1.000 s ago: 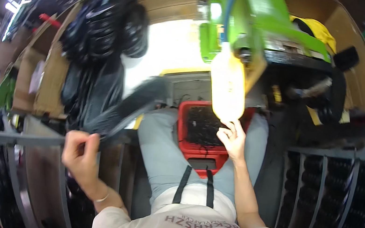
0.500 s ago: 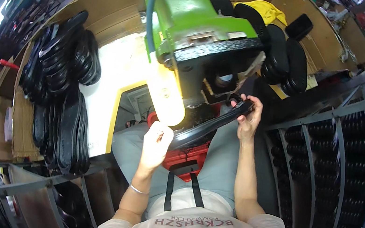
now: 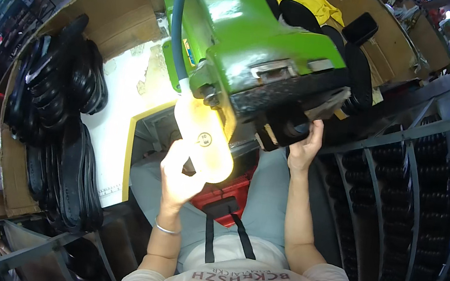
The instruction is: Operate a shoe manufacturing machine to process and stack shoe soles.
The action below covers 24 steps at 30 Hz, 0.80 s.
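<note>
green machine (image 3: 252,34) blocks view; right hand (image 3: 305,149) fingers grip black part (image 3: 287,129); left unclear.

Glossy green painted metal machine (image 3: 264,36), matt black rubber soles (image 3: 71,135), rough brown cardboard (image 3: 121,20), smooth red plastic crate (image 3: 225,196)

A black rubber piece (image 3: 290,131) sits under the green machine's (image 3: 263,41) dark head, apparently pressed in place.
</note>
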{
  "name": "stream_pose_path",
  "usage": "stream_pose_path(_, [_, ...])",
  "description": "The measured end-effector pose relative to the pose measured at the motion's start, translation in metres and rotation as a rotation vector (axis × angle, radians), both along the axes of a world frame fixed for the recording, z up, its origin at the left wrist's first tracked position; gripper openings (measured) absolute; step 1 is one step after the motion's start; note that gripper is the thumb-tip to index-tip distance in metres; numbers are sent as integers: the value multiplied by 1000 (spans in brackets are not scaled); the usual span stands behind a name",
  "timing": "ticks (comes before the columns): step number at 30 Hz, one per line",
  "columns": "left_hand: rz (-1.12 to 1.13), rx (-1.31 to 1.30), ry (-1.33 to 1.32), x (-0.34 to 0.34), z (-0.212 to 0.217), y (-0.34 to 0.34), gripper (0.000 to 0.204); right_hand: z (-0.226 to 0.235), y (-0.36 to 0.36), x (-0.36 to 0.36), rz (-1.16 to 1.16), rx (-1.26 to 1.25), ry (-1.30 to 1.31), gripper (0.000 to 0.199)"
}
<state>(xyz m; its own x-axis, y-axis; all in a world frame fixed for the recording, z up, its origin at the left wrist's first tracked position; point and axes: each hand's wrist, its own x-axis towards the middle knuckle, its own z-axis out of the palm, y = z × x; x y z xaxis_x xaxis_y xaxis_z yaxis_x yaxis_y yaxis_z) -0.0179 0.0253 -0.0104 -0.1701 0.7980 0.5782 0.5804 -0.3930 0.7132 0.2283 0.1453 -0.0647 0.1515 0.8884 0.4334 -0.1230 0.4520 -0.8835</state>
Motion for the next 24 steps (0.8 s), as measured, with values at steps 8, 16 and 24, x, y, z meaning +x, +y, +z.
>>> stream_pose_path(8, [28, -184, -302, -23, -7, -17, 44, -25, -21, -29, -2, -79, 26, 101])
stream_pose_path(16, [-2, -41, -191, -2, 8, -3, 43, -6, -20, -6, -30, -27, 59, 87])
stream_pose_path(24, [-60, -4, -207, 0, 7, 8, 36, 10, -1, -4, 5, -8, 46, 86])
